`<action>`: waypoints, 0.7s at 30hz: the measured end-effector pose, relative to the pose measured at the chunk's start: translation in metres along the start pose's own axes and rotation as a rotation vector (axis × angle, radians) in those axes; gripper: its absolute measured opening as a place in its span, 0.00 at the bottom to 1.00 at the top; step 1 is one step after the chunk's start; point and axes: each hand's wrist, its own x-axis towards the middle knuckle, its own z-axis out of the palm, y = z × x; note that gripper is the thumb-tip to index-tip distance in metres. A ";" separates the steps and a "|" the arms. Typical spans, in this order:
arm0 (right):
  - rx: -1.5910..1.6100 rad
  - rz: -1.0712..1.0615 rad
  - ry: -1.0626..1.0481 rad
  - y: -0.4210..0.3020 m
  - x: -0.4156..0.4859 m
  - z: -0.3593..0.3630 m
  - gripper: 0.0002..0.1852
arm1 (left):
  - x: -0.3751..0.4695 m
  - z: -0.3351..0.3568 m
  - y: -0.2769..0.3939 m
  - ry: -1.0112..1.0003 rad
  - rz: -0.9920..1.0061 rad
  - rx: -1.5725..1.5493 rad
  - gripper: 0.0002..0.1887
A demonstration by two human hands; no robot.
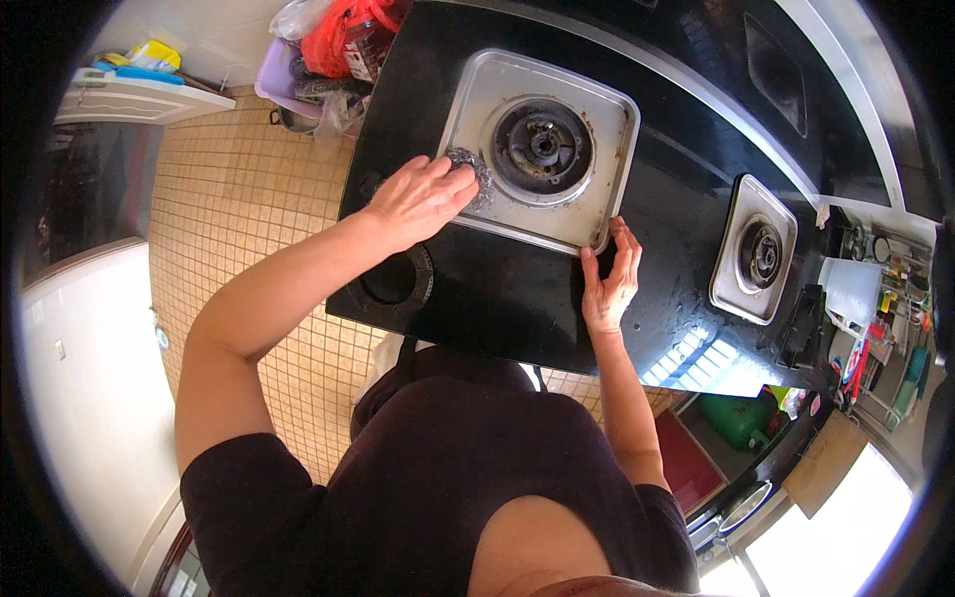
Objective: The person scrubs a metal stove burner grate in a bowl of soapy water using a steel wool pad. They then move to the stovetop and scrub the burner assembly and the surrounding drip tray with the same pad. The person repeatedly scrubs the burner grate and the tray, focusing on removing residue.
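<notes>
My left hand [429, 198] holds a steel wool scourer [476, 175] against the left side of a square metal drip tray [515, 82], beside the soiled gas burner [545, 145] in its middle. Brown stains mark the tray's right side. My right hand [613, 276] touches the tray's near right corner with thumb and fingertips, the fingers spread around it. A dark round pan support [423, 276] lies on the black cooktop [507, 298] below my left forearm. Farther right sits a second metal drip tray [727, 276] with its own burner [761, 252].
A purple basket [274, 78] with red plastic bags [321, 41] stands on the tiled floor beyond the left edge. A black object [804, 328], a white container [850, 287] and a rack of utensils are at the right. Below is a green gas cylinder [735, 418].
</notes>
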 end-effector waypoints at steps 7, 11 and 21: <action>0.031 0.049 0.010 -0.009 0.004 0.001 0.21 | 0.027 -0.003 0.047 0.133 0.042 -0.176 0.16; 0.369 0.251 0.039 0.004 -0.002 -0.001 0.21 | 0.025 -0.013 0.048 0.245 -0.130 -0.495 0.14; 1.077 0.619 0.184 -0.046 0.001 -0.037 0.22 | 0.047 -0.027 0.135 0.536 0.161 -1.364 0.37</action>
